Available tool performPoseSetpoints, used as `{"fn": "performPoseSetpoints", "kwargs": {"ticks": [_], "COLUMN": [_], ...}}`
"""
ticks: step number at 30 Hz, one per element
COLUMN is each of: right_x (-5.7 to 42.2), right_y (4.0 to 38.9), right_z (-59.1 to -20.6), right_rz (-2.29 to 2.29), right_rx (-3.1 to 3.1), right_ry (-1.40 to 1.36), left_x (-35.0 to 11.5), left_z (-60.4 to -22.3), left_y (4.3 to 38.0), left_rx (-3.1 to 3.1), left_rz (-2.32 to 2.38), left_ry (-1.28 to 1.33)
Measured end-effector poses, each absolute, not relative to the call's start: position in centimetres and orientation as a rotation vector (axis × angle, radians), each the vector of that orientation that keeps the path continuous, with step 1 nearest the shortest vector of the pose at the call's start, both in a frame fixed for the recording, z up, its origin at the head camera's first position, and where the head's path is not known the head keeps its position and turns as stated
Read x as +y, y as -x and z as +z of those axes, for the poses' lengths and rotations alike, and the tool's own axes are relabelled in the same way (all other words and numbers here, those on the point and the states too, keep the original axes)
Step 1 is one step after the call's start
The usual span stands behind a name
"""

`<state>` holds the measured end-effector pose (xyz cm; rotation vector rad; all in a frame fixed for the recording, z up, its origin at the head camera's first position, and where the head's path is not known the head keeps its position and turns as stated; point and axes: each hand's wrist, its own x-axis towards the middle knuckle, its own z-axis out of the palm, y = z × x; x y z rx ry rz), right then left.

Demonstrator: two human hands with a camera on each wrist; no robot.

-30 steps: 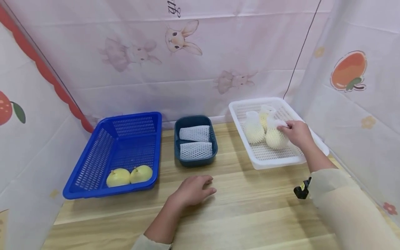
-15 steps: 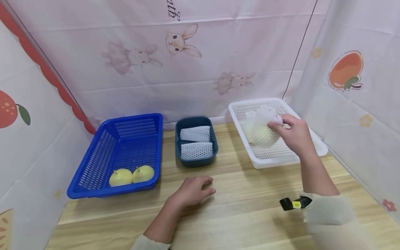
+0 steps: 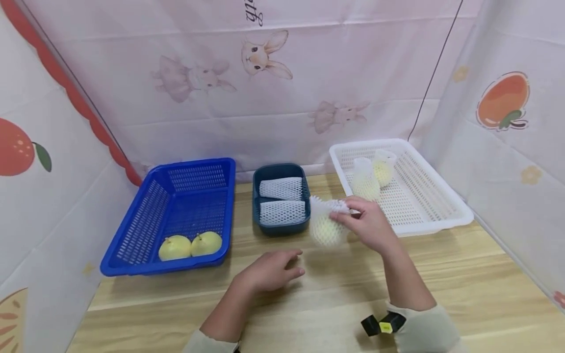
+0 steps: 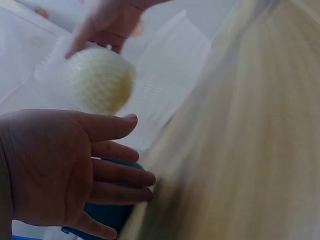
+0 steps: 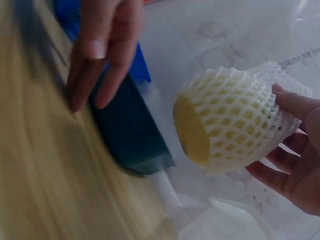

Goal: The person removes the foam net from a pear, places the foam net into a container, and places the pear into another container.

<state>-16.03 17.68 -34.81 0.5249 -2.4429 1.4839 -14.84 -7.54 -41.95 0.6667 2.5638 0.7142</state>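
1. Netted pear (image 3: pixel 326 231): held above the table (image 3: pixel 459 274), just right of the teal tray (image 3: pixel 284 229) and a little nearer the person; well beyond the left fingertips.
2. Right hand (image 3: pixel 370 224): thumb and fingers pinch the net's gathered end; the pear's bare yellow end shows at the net's opposite end.
3. Left hand (image 3: pixel 271 270): just nearer than the tray, fingers extended and spread, holding nothing; I cannot tell whether it touches the table.
4. Yellow label (image 3: pixel 386 327) at the right cuff: too small to read.
5. Inside the tray: two white foam nets (image 3: pixel 282 213).
6. Right of the tray: white basket (image 3: pixel 419 201), two netted fruits (image 3: pixel 365 184) inside.
7. Left of it: blue basket (image 3: pixel 190 206), two bare pears (image 3: pixel 175 247).
8. Behind it: rabbit-printed curtain (image 3: pixel 282 103); sideways lettering, partly cut off, shows "th".
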Motion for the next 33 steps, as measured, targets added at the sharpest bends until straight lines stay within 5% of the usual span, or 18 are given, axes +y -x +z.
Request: {"fn": "performPoseSetpoints", "kwargs": {"ticks": [19, 33], "right_x": [13.1, 13.8], "right_y": [16.9, 16.3], "right_z": [-40.2, -38.5], "right_rz": [1.419, 1.259], "right_rx": [-2.598, -2.747], "right_ry": [-0.956, -1.045], "left_x": [-9.5, -9.3], "left_z": [-37.5, -37.2], "left_y": [14.9, 14.5], "left_rx": [2.731, 2.753], "left_rz": [1.134, 1.046], "left_ry": [-0.617, -0.605]}}
